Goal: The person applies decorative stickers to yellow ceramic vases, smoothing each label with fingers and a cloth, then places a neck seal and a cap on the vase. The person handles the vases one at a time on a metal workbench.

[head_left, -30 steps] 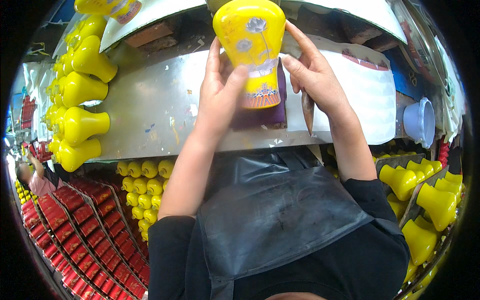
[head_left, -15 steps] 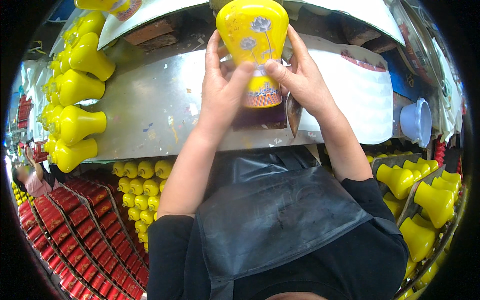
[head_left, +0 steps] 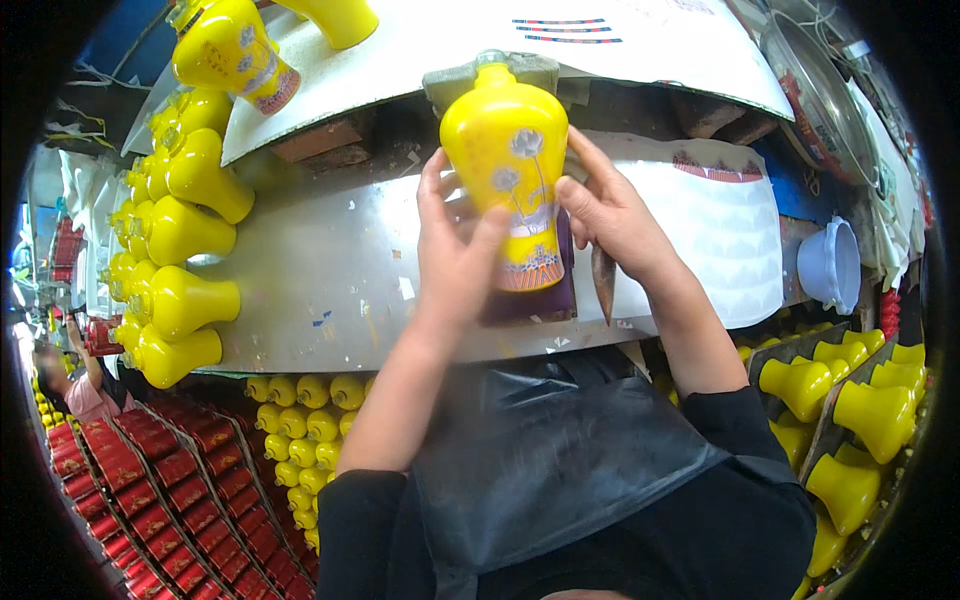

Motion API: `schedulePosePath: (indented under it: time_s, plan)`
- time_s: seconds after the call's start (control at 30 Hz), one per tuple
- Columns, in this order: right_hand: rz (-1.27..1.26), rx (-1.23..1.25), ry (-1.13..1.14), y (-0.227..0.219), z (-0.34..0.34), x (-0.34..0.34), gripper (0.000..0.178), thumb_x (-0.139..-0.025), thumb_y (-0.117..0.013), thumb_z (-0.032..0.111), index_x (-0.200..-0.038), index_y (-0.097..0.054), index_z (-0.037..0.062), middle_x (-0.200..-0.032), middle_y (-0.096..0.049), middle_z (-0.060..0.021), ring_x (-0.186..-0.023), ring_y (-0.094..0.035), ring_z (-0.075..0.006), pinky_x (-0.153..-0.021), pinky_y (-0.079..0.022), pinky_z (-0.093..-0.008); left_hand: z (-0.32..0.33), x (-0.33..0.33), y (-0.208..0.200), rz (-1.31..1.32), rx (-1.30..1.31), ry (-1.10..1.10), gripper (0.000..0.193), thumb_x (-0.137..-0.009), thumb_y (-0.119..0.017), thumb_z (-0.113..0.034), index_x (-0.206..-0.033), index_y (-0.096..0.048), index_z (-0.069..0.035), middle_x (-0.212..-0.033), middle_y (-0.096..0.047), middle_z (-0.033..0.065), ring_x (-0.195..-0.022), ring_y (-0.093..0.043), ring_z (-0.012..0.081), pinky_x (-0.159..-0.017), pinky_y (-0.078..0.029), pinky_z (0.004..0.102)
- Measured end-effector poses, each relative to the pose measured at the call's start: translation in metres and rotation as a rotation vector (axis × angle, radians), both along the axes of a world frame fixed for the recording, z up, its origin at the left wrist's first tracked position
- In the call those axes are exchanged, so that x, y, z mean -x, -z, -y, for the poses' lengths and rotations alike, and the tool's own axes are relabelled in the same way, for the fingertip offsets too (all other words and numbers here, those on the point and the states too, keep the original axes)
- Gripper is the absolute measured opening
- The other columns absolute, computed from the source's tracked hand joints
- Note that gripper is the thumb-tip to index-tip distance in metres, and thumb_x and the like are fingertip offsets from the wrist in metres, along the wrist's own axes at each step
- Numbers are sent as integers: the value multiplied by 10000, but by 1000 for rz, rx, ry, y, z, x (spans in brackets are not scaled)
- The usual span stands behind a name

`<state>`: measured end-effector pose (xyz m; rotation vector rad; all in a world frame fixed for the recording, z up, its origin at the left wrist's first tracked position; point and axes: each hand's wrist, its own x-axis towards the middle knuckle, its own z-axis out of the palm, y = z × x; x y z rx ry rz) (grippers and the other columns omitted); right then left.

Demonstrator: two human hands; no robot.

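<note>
Between my hands is a yellow vase-shaped bottle (head_left: 500,125) with grey lotus flowers and a patterned band round its base. Its narrow neck points away from me. My left hand (head_left: 455,250) holds its left side, the thumb near the lower body and slightly blurred. On the right side my right hand (head_left: 615,215) holds it, thumb bent by the edge. Beneath the bottle's base lies a dark purple pad (head_left: 535,306). A brown pointed blade-like piece (head_left: 603,285) lies beside the pad, below my right hand. The bottle hides some of my fingertips.
Plain yellow bottles (head_left: 185,300) lie stacked at the left table edge. A decorated bottle (head_left: 235,55) stands on the far white board (head_left: 420,45), near three thin strips (head_left: 567,30). Transfer sheets (head_left: 700,230) and a pale blue bucket (head_left: 828,265) are right. Red boxes (head_left: 190,480) fill the lower left.
The view has shifted, showing more of the far board and the bottle's neck. My right thumb has moved off the bottle's front toward its right edge. Both hands stay around the bottle.
</note>
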<state>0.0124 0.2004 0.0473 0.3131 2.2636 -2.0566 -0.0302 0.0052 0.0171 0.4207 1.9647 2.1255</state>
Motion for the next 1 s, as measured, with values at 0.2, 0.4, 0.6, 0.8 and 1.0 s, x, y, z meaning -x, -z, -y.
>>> schedulePosePath:
  time_s: [0.2, 0.4, 0.6, 0.8, 1.0]
  plan:
    - [-339, -540, 107, -15, -1, 17, 787, -875, -749, 400, -1504, -455, 29, -1314, -627, -233, -1034, -684, -296, -898, -545, -383, -4, 25, 1, -747, 499, -160, 866, -909, -703, -363, -1603, -259, -98, -1556, -272, 263, -1416, -322, 438, -1172, -291, 544]
    - [-267, -525, 120, -15, 8, 33, 737, -830, -770, 394, -1427, -534, 33, -1311, -628, -254, -1187, -644, -392, -1014, -511, -433, -13, 31, -6, -789, 611, -106, 870, -868, -721, -393, -1589, -297, -152, -1576, -225, 265, -1413, -272, 486, -1174, -273, 568]
    - [-303, -491, 122, -10, 6, 35, 726, -846, -765, 420, -1417, -543, 31, -1278, -645, -251, -1172, -656, -375, -1004, -518, -427, -7, 37, -3, -820, 623, -69, 876, -884, -702, -439, -1591, -290, -127, -1568, -257, 255, -1413, -285, 473, -1178, -274, 554]
    - [-134, -254, 45, -2, -5, 28, 839, -884, -741, 469, -1529, -436, 26, -1272, -648, -235, -1118, -663, -270, -925, -539, -367, -1, 37, 15, -634, 264, -92, 841, -988, -589, -522, -1595, -263, -40, -1527, -327, 235, -1380, -389, 387, -1174, -311, 486]
    - [-304, -276, 33, 15, -3, 16, 934, -848, -787, 369, -1575, -337, -6, -1054, -666, -164, -772, -659, -159, -673, -535, -275, 1, 34, 21, -588, 271, -99, 756, -1017, -595, -404, -1596, -272, -40, -1495, -364, 209, -1334, -465, 333, -1130, -392, 454]
